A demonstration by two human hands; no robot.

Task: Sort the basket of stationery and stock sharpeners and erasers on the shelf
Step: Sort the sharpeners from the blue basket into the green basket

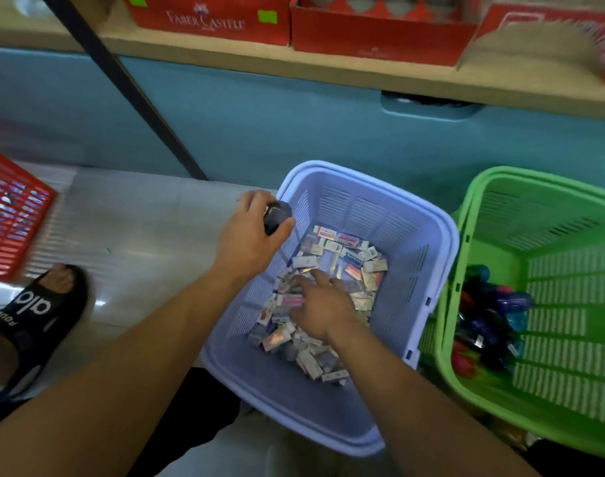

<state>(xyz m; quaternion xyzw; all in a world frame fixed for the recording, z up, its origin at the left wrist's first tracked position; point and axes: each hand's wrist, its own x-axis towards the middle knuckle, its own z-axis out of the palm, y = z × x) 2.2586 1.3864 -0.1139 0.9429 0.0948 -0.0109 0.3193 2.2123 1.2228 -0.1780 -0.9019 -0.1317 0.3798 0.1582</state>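
Left hand (254, 237): raised over the left rim of the basket, fingers and thumb curled round a small, dark purple, rounded plastic object (277, 215) that shows between thumb and forefinger.
Right hand (323, 309): down inside the basket, forefinger stretched out onto the pile; the other fingers bend into the packets, and whether they hold any cannot be told.
Lilac slatted plastic basket (421, 256): on the pale tiled floor (139, 235), under both hands.
Small white and foil-wrapped eraser packets (349, 256): heaped loose on the basket's bottom, beneath and all round the right fingertips.
Green slatted plastic basket (569, 304): to the right of the right hand, touching the lilac one, with dark blue, teal and pink plastic items (490, 321) piled in its left corner.
Red plastic crate (11, 215): well left of the left hand.
Shelf (225, 56): beyond the fingers, carrying red cardboard cartons (208, 18).
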